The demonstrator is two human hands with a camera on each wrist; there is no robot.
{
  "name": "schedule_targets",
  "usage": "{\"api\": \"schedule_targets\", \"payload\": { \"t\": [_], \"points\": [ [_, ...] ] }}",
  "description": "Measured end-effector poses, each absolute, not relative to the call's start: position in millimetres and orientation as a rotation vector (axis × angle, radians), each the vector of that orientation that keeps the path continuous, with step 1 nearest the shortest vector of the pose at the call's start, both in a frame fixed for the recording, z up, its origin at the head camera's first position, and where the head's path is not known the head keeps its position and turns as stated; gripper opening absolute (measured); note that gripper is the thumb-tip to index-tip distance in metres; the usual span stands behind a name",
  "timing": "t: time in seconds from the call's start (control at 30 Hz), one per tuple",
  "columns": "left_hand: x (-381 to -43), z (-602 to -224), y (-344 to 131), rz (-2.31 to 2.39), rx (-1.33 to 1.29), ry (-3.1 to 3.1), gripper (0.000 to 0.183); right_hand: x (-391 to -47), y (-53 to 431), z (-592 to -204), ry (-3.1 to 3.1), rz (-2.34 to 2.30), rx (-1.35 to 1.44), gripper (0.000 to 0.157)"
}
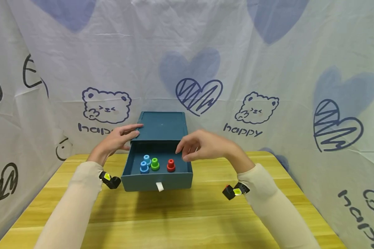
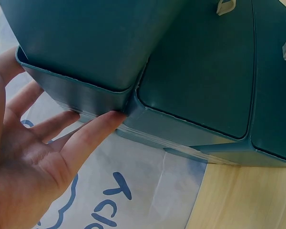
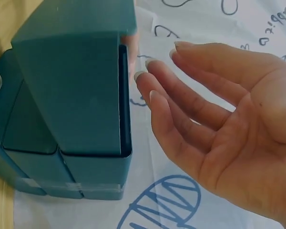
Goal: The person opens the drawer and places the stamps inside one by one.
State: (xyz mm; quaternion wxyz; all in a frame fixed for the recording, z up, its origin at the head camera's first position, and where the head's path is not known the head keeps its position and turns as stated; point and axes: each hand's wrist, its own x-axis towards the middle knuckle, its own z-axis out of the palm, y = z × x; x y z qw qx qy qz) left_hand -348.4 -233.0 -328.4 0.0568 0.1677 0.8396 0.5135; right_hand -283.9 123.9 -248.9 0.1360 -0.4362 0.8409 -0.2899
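Note:
A dark teal drawer unit (image 1: pixel 163 126) stands on the table with its top drawer (image 1: pixel 137 182) pulled out. Inside the drawer are two stepped blue pegs (image 1: pixel 144 168), a green one (image 1: pixel 155 164) and a red one (image 1: pixel 171 165). My left hand (image 1: pixel 119 138) is at the unit's left side, fingers extended, with fingertips against its side in the left wrist view. Above the drawer's right side hovers my right hand (image 1: pixel 205 145), its fingers loosely bent and nothing between them. In the right wrist view, that hand (image 3: pixel 214 119) is apart from the unit.
The wooden table (image 1: pixel 221 221) stretches in front of the unit. Behind it hangs a white cloth (image 1: pixel 149 62) printed with hearts and bears. A pale pull tab (image 1: pixel 159 186) sticks out of the drawer's front. Lower drawers (image 2: pixel 195 81) stay closed.

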Motion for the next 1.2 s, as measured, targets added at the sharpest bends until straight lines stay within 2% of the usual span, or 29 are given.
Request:
{"api": "schedule_targets", "payload": {
  "t": [0.33, 0.77, 1.2],
  "points": [
    [-348, -329, -234, 1.566, 0.508, 2.537, 0.064, -256, 123, -258, 2.456, -0.922, -1.169, 0.022],
    [-348, -328, -233, 1.563, 0.494, 2.542, 0.064, -231, 118, -268, 2.646, -1.017, -1.235, 0.021],
    [-348, -329, -233, 1.548, 0.511, 2.554, 0.064, -214, 111, -277, 2.544, -1.097, -1.296, 0.021]
  ]
}}
